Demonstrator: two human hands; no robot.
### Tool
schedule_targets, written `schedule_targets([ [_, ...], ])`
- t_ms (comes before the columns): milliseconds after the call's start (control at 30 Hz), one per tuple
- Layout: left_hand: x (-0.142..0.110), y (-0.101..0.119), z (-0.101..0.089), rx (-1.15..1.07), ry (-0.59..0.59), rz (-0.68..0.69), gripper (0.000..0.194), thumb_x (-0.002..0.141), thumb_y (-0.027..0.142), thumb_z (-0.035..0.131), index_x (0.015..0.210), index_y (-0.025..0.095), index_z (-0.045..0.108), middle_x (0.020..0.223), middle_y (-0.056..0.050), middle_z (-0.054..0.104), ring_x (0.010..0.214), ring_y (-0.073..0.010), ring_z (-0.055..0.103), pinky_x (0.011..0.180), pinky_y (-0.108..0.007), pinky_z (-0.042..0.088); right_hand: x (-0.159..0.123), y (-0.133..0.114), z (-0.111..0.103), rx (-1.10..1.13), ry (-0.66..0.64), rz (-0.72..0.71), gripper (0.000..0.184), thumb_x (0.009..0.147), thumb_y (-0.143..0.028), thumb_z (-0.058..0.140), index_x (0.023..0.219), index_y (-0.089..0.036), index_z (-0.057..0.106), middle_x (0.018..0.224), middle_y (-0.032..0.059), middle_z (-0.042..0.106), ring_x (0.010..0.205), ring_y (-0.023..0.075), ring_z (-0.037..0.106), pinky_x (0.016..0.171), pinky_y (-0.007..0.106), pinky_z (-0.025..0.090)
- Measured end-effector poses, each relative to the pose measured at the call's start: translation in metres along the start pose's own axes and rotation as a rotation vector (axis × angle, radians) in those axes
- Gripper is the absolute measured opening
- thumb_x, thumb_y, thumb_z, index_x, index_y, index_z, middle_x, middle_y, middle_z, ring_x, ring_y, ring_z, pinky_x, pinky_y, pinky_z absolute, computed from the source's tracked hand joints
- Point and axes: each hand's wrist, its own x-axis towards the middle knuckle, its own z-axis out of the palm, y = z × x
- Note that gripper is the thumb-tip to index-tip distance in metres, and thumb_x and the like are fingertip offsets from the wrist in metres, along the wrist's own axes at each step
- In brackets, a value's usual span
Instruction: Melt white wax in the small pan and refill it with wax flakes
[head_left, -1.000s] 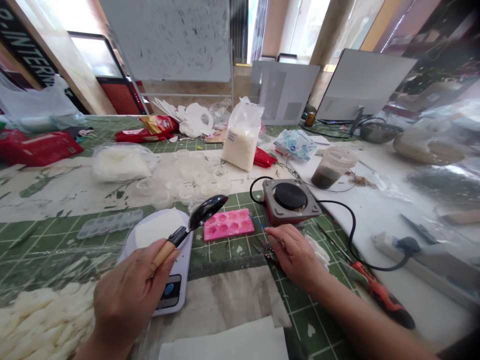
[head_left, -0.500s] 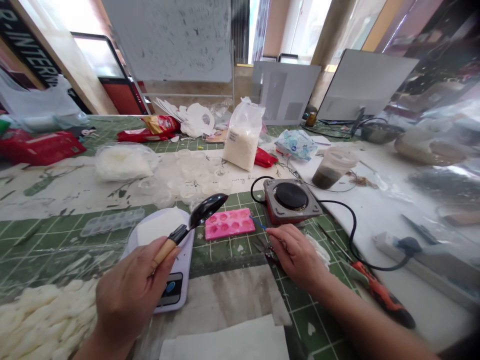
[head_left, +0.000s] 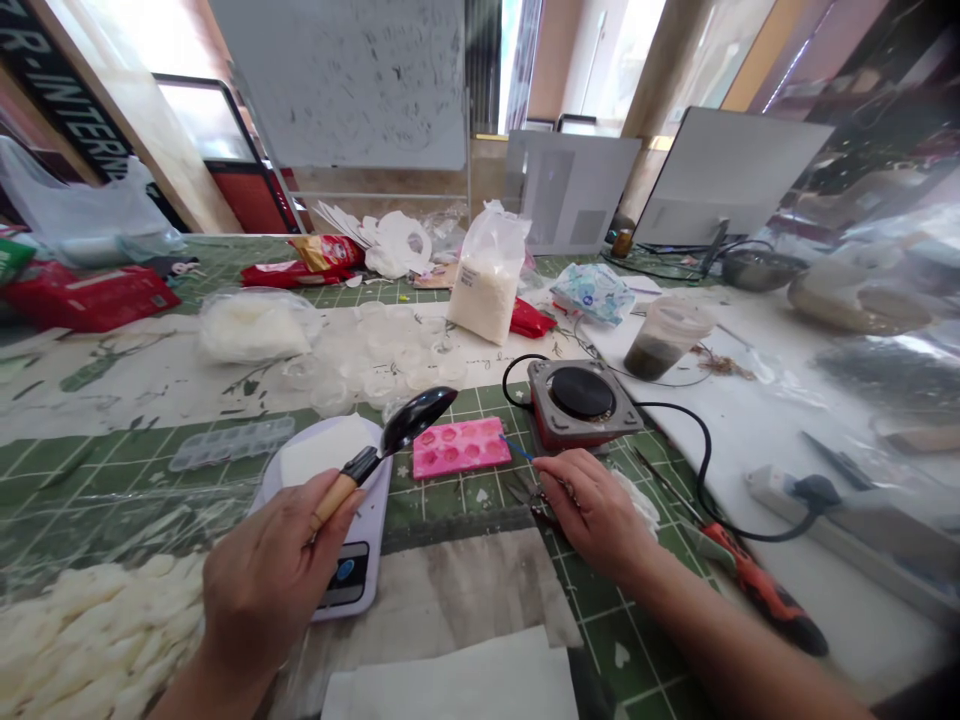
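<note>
My left hand (head_left: 274, 575) is closed round the wooden handle of a black spoon (head_left: 409, 424), whose bowl hangs above a white kitchen scale (head_left: 334, 535). A pink silicone mould (head_left: 460, 446) with several cavities lies just right of the spoon. My right hand (head_left: 592, 510) rests on the green cutting mat (head_left: 465, 495), fingers pinched on a thin blue stick (head_left: 516, 446) whose tip points at the mould. Small scissors (head_left: 527, 494) lie under that hand. A small electric hot plate (head_left: 581, 397) stands behind it.
A bag of white granules (head_left: 487, 280) stands at the back, with several clear small cups (head_left: 382, 355) in front. White flakes (head_left: 82, 625) pile at the near left. A lidded cup of dark liquid (head_left: 664, 340), a power strip (head_left: 817, 495) and an orange cutter (head_left: 757, 590) lie right.
The view has shifted slightly, so everything sits a little to the right. Both hands keep their grips and hardly move.
</note>
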Motion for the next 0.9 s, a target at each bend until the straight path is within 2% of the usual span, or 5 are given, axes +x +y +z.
schedule_targets([
  [533,0.0005,-0.0015,0.0024,0.045,0.043,0.033,0.029,0.078,0.025,0.062,0.106,0.018,0.056,0.083,-0.005,0.068,0.068,-0.0155,0.063,0.061,-0.025,0.045,0.0,-0.0044,-0.0051,0.022,0.025,0.064,0.019,0.086,-0.02,0.045,0.096,-0.019,0.062,0.083,0.0058,0.064,0.079,0.0157,0.06,0.071,0.03,0.051],
  [900,0.0079,0.0025,-0.0033,0.047,0.08,0.08,0.025,0.078,0.023,0.062,0.101,0.015,0.057,0.078,-0.005,0.067,0.064,-0.0143,0.062,0.058,-0.023,0.044,-0.0026,-0.0064,-0.0022,0.003,0.045,0.063,0.019,0.086,-0.02,0.046,0.097,-0.018,0.061,0.084,0.0063,0.064,0.08,0.0159,0.06,0.072,0.03,0.051],
])
